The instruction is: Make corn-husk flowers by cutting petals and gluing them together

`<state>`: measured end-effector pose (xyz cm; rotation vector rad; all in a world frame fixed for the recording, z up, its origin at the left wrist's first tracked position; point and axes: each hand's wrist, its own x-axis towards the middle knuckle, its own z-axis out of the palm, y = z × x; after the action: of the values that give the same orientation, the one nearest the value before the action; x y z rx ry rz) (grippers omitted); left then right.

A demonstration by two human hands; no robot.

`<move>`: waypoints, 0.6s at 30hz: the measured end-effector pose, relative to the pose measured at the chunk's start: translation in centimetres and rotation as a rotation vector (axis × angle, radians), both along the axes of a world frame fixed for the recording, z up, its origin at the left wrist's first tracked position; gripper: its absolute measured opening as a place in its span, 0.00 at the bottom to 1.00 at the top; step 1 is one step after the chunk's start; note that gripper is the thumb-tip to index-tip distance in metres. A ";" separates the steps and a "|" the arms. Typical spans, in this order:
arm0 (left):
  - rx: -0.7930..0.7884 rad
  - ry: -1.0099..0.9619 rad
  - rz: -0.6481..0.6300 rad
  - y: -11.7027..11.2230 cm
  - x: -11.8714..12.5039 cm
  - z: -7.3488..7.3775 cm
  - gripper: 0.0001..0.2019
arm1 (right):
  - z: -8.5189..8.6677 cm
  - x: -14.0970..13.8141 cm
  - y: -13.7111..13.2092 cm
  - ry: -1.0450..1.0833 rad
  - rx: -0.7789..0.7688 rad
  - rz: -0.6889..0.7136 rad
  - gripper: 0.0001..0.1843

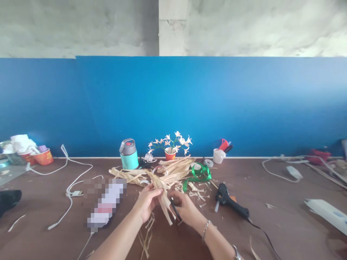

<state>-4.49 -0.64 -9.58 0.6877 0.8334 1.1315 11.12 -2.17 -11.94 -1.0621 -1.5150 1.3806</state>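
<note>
My left hand [146,204] is closed on a bunch of pale dried husk strips [164,202] that hang down over the brown table [271,231]. My right hand [184,207] is closed round black scissors [174,208] right beside those strips. Behind my hands lies a loose pile of the same dried strips [162,174]. A coil of green ribbon [199,175] lies at the pile's right end. Cut scraps [146,238] lie below my left hand.
A black glue gun [230,202] with its cord lies right of my hands. At the back stand a teal flask [128,154], a small pot of paper flowers [170,146], a white cup with tools [219,155] and tape rolls [208,163]. White cables [70,187] trail left; paper cups [40,157] stand far left.
</note>
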 end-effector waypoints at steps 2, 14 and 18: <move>-0.005 0.004 -0.001 0.0 0.0 -0.1 0.13 | -0.1 0.0 0.1 -0.005 0.012 -0.005 0.10; 0.011 0.013 0.034 0.1 -0.4 0.3 0.09 | -0.1 0.1 0.2 0.006 -0.046 -0.007 0.11; 0.010 0.006 0.010 0.1 -0.3 0.1 0.08 | 0.1 0.1 0.0 0.010 -0.033 -0.010 0.12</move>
<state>-4.84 -0.53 -9.52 0.6959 0.8375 1.1440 11.23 -2.14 -11.81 -1.0804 -1.4827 1.4055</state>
